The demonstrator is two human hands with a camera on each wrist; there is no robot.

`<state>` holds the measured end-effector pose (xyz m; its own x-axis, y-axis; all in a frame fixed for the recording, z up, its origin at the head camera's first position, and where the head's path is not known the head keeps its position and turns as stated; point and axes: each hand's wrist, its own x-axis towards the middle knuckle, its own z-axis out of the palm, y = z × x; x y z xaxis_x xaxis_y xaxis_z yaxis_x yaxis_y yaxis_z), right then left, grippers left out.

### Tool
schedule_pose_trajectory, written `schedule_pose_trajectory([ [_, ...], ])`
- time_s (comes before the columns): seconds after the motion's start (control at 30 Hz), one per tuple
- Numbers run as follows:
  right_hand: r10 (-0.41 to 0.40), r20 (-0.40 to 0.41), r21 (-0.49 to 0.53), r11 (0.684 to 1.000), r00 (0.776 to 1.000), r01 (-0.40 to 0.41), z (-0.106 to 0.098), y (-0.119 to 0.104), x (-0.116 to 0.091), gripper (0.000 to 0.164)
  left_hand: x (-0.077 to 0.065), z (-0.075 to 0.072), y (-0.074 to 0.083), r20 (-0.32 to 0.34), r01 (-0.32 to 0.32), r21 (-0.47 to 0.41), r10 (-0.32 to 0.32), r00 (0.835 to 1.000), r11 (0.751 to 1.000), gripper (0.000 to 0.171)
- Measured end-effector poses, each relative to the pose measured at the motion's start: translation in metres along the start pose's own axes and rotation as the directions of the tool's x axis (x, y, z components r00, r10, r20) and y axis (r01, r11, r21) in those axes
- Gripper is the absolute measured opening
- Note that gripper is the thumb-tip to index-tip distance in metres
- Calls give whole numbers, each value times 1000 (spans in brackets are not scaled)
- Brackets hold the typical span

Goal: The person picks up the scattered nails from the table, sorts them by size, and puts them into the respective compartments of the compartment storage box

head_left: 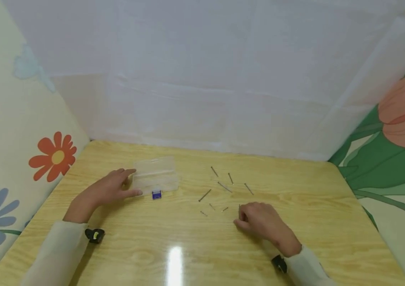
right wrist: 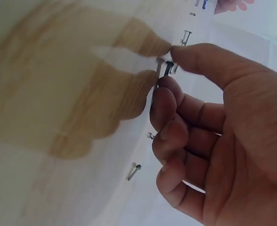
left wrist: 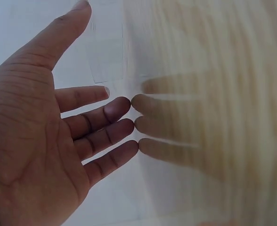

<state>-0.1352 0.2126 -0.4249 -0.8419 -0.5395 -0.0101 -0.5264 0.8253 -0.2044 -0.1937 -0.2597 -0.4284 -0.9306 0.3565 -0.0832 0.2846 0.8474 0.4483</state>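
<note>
A clear plastic box (head_left: 155, 174) with a dark blue clasp (head_left: 157, 194) on its front lies left of the middle. My left hand (head_left: 114, 186) is at its left side, index fingertip and thumb by the edge; the left wrist view shows the fingers nearly straight. My right hand (head_left: 261, 220) is low at the table on the right, fingers curled. A thin metal nail (right wrist: 168, 68) shows between thumb and forefinger, partly hidden behind the fingertips. A gap shows between the thumb tip and the nail.
Several loose nails lie scattered between the hands, among them a long nail (head_left: 204, 195) and a short nail (head_left: 225, 209). The wood-grain table (head_left: 145, 246) is glossy and reflects the hands. A white sheet (head_left: 202, 99) hangs behind it; floral panels (head_left: 402, 190) flank the sides.
</note>
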Motion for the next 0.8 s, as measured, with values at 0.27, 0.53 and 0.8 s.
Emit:
schedule_pose_trajectory([
  [0.27,45,-15,2,999,999,-45,-4,-3,-6,22,0,-1,-1,-13,20,-34,-20,1000,999,99],
  [0.53,82,-68,-33,996,994,-84,-3,-3,-11,14,5,4,-6,-31,-46,-59,44,999,997,83],
  [0.8,83,-80,-62,994,993,-88,-4,2,-12,9,4,8,-7,-10,-21,-103,20,1000,994,86],
])
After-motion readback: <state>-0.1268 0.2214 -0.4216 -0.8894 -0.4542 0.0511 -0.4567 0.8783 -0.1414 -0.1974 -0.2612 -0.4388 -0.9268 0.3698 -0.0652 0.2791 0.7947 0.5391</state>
